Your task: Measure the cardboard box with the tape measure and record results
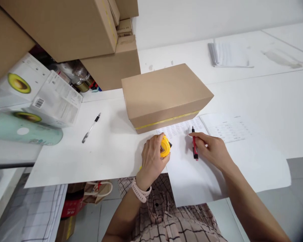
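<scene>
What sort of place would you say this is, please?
Probably a small storage or packing workspace: large cardboard boxes are stacked at the back left, another brown box sits before the person, and the left hand holds a yellow tape measure.

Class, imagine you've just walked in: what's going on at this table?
A person's left hand holds a yellow tape measure. The right hand holds a red pen over printed paper. A closed cardboard box sits just beyond the hands, and a clear pen lies off to the left.
</scene>
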